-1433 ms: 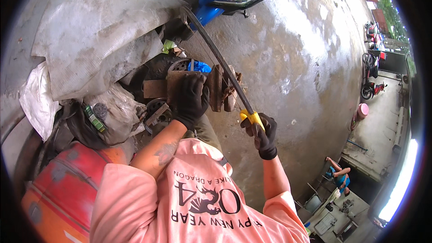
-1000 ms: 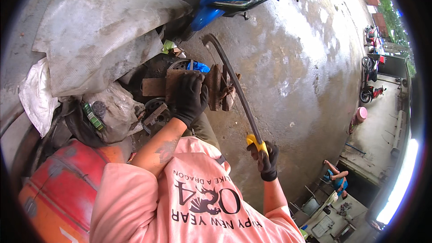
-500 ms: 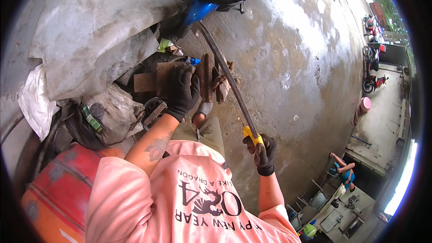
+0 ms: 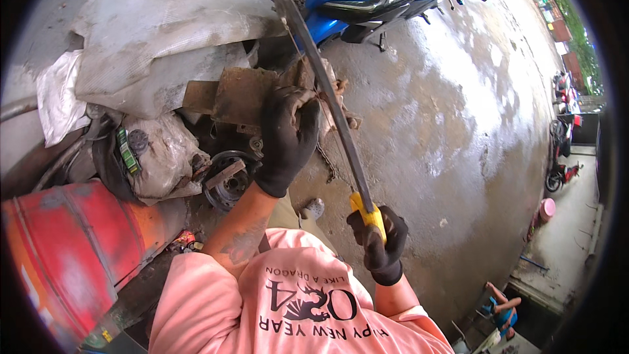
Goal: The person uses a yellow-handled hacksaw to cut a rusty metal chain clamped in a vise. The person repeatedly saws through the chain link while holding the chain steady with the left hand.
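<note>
My right hand [image 4: 383, 242], in a dark glove, is wrapped round the yellow handle of a hacksaw [image 4: 333, 101]. The saw's long dark frame slants up and left, and its thin blade runs along the left side of the frame. My left hand [image 4: 286, 141], also gloved, is at a rusty metal vise [image 4: 246, 95], right beside the saw blade. Its fingers are curled closed at the vise's jaw end; what they grip is hidden by the glove. Where the blade meets anything is too small to tell.
A blue motorcycle [image 4: 367, 3] stands beyond the saw's far end. Left of the vise lie grey plastic sheeting [image 4: 164, 23] and a stuffed sack [image 4: 164, 157]. A black wheel rim [image 4: 226, 193] and a red drum [image 4: 85, 242] are nearer. A person [image 4: 504, 314] is at the far right.
The view has shifted, showing more of the motorcycle and drum. My left hand has moved from lying over the vise to its jaw end, with fingers curled by the blade. The saw stays in my right hand.
</note>
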Demonstrator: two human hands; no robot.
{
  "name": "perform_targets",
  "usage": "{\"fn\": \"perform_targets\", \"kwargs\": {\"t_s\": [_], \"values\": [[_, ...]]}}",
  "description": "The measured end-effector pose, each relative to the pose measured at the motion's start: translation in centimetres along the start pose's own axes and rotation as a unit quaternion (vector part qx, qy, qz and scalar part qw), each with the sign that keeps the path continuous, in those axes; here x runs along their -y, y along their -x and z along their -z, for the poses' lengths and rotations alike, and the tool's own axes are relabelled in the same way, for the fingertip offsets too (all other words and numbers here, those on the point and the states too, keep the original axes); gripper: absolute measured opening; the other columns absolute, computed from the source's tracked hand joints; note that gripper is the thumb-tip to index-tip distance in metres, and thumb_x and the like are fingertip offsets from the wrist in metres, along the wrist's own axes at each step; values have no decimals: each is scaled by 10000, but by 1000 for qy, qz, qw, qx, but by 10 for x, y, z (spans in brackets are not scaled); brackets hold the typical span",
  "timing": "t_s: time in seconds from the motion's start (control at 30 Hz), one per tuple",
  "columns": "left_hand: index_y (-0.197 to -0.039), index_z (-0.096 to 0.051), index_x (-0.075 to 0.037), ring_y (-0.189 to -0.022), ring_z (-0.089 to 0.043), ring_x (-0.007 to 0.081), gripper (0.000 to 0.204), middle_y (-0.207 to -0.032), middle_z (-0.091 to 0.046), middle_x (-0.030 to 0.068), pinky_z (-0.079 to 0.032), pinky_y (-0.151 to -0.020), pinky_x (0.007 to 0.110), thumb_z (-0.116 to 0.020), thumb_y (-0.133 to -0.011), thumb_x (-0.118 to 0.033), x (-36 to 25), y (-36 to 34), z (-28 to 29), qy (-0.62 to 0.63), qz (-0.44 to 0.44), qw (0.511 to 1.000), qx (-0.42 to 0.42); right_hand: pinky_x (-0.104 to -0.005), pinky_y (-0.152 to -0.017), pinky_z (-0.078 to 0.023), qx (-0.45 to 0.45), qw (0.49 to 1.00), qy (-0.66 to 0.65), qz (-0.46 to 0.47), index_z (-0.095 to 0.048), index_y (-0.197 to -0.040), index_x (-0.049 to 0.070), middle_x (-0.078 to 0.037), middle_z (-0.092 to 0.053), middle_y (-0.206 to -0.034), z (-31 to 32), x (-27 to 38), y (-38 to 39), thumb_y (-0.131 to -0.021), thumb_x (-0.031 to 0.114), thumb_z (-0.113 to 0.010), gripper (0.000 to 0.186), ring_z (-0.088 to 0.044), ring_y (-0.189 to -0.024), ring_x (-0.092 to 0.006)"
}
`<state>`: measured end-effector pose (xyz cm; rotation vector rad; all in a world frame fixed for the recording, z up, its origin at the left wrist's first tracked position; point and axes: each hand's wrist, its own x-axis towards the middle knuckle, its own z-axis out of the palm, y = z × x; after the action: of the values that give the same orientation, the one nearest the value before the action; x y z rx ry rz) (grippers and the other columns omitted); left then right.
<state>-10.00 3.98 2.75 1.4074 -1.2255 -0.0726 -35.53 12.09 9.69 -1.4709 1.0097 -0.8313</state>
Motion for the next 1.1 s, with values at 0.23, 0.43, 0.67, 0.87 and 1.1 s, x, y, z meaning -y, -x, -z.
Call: {"fn": "perform_targets", "kwargs": {"t_s": [0.23,0.43,0.67,0.87,1.1], "values": [[-1136,-708,-10,-1093,-669,333,189,-1175,-690,171,-523,-974,421,-722,-968,-94,6,28,-13,-74,-6,995,-63,-287,-544,-484,41,990,-137,-16,-643,-968,-33,-91,-709,-750,7,-6,-1,-1023,190,-623,231,-637,-615,-115],[-1198,-735,-23,-1189,-644,309,253,-1249,-679,145,-485,-1059,410,-712,-949,-56,20,32,-2,-19,19,999,-26,-258,-547,-416,56,996,-68,19,-637,-1004,-50,-69,-668,-775,37,-36,44,-1060,338,-598,394,-513,-576,-72],[-1195,-736,-30,-1158,-658,298,252,-1227,-695,120,-500,-1039,407,-724,-944,-49,19,34,-20,-2,-7,996,-89,-304,-566,-427,-13,996,-17,92,-653,-871,-3,-28,-602,-699,-6,-26,-37,-1033,186,-595,255,-544,-644,-102],[-1184,-719,-11,-1144,-658,290,235,-1208,-691,127,-508,-1015,402,-734,-958,-72,22,37,-14,17,9,994,-104,-315,-569,-446,13,997,-33,68,-647,-877,1,-30,-637,-725,4,-26,-18,-1034,191,-597,252,-565,-629,-125],[-1174,-728,-25,-1192,-649,288,262,-1218,-694,117,-489,-1061,402,-768,-915,-37,22,36,-22,15,-14,992,-124,-274,-556,-427,16,995,-9,93,-656,-1004,-18,-48,-667,-745,5,-30,-16,-1051,298,-602,324,-550,-608,-88]]}}
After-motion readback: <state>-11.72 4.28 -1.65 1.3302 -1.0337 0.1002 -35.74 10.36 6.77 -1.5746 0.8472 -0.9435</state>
